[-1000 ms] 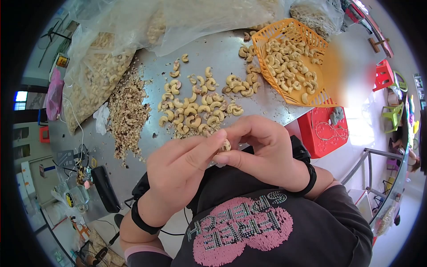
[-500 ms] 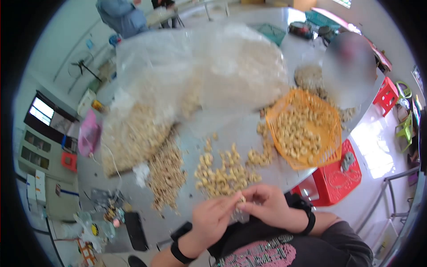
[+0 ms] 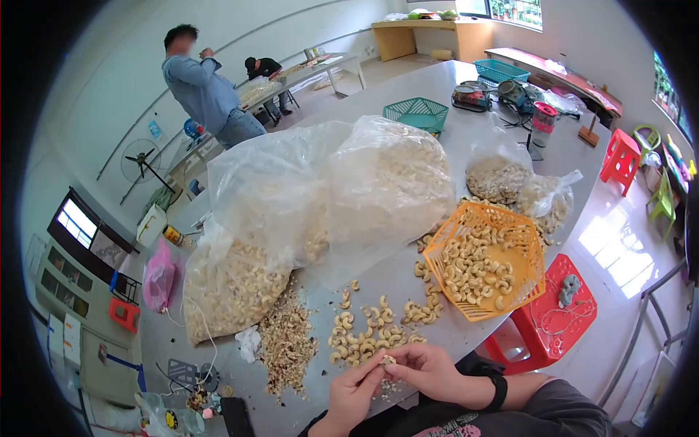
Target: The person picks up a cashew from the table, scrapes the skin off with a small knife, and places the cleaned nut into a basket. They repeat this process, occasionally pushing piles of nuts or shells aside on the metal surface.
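Near the front table edge, my left hand [image 3: 352,392] and my right hand [image 3: 429,373] meet fingertip to fingertip. A cashew nut [image 3: 388,360] is pinched between them, partly covered by the fingers. Pale flakes [image 3: 389,386] lie on the table beneath my fingers. Just beyond my hands, loose cashews [image 3: 364,336] are spread on the metal table. To their right stands an orange plastic basket [image 3: 536,273] with many cashews inside. A heap of brown crumbs and skins [image 3: 286,342] lies left of the loose cashews.
Large clear bags of nuts [image 3: 393,164] fill the table's middle. Smaller bags [image 3: 499,175] lie behind the basket. A green basket [image 3: 416,113] stands farther back. A red stool [image 3: 564,313] is beside the table, right. A person [image 3: 207,87] in blue stands beyond; another sits farther off.
The view has tilted up, so the table and hands sit lower in it, and more of the room shows. Both hands stay together at the cashew, fingers slightly shifted.
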A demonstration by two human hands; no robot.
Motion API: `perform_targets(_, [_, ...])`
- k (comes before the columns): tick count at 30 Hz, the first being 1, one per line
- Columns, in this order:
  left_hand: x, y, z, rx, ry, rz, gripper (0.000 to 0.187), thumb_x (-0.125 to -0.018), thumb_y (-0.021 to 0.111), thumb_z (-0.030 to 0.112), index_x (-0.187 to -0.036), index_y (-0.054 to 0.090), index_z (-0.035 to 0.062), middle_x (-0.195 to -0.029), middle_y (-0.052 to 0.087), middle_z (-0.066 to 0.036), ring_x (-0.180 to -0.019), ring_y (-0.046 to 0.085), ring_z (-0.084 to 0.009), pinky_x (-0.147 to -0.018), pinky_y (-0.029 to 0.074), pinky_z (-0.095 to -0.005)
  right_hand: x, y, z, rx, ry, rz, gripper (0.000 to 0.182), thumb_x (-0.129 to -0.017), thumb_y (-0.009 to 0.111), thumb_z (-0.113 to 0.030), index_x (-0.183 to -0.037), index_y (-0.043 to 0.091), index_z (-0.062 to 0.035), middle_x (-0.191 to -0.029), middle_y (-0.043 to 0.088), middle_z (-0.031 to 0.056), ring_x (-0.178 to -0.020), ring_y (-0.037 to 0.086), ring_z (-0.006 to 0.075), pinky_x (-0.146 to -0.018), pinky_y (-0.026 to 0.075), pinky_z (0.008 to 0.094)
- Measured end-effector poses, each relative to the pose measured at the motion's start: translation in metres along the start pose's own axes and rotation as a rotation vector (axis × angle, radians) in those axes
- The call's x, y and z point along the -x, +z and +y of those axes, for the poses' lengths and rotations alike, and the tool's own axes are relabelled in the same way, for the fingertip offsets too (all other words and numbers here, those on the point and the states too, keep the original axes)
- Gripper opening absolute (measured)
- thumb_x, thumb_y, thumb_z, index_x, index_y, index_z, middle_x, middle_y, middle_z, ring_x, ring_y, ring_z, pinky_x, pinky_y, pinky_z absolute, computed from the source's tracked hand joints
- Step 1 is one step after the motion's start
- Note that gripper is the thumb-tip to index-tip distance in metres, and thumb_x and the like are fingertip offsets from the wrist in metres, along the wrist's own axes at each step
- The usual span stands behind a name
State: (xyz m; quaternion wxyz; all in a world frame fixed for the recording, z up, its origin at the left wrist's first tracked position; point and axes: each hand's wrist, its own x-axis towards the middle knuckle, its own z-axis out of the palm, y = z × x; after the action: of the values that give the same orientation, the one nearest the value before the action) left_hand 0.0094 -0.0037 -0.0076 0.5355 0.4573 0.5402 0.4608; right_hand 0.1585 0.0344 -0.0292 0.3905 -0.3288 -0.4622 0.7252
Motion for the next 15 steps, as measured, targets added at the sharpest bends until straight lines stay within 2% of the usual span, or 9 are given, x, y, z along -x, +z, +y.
perform_targets(8, [-0.002, -0.004, -0.006, 0.134, -0.074, 0.002, 0.029, -0.082, 0.051, 0.005, -0.111, 0.053, 0.0056, -0.074, 0.056, -0.001, -0.056, 0.045, -0.0049, -0.049, 0.036, -0.0166, -0.001, 0.001, -0.004, -0.018, -0.043, -0.044, 0.024, -0.083, 0.051, -0.01, -0.104, 0.05, 0.0019, -0.079, 0.057, 0.0028, -0.07, 0.053, 0.0053, -0.063, 0.044, 0.0185])
perform_targets(10, [-0.004, -0.004, -0.008, 0.139, -0.03, -0.001, 0.029, -0.082, 0.049, 0.003, -0.111, 0.052, 0.0058, -0.07, 0.054, -0.002, -0.052, 0.046, -0.0077, -0.045, 0.036, -0.0187, 0.0, 0.002, -0.011, 0.012, -0.031, -0.048, 0.026, -0.083, 0.05, -0.008, -0.107, 0.046, 0.0014, -0.081, 0.056, 0.0035, -0.073, 0.053, 0.0067, -0.063, 0.045, 0.019])
perform_targets(15, [-0.002, -0.001, 0.002, 0.049, 0.029, -0.01, 0.03, -0.082, 0.049, 0.003, -0.112, 0.051, 0.005, -0.073, 0.055, -0.003, -0.052, 0.045, -0.0068, -0.045, 0.036, -0.0185, -0.002, 0.002, -0.004, -0.134, -0.086, -0.052, 0.022, -0.082, 0.051, -0.005, -0.103, 0.045, 0.0003, -0.082, 0.056, 0.0054, -0.075, 0.054, 0.0085, -0.065, 0.045, 0.0203])
